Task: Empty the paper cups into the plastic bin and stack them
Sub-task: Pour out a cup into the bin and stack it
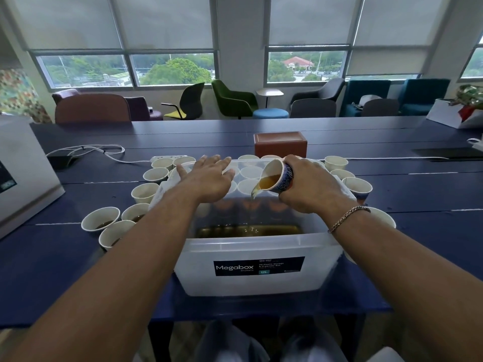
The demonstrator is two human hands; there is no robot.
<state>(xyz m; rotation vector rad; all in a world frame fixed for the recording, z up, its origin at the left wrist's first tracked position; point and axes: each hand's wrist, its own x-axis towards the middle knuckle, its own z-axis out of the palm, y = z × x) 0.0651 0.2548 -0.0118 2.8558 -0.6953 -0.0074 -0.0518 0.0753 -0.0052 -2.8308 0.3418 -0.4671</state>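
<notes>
A translucent plastic bin (pixel 258 246) labelled Megabox stands on the dark blue table in front of me, with brown liquid pooled at its bottom. My right hand (pixel 308 186) grips a patterned paper cup (pixel 277 176), tipped on its side over the bin, and brown liquid runs from its lip. My left hand (pixel 209 176) is spread flat with fingers apart above the bin's far left corner, holding nothing. Several white paper cups (pixel 100 218) stand around the bin on the left, behind it and on the right; some hold brown liquid.
A brown box (pixel 279 143) stands behind the bin. A white power strip (pixel 170 158) and cable lie at the back left, and a grey appliance (pixel 23 173) sits at the left edge. Chairs line the windows beyond the table.
</notes>
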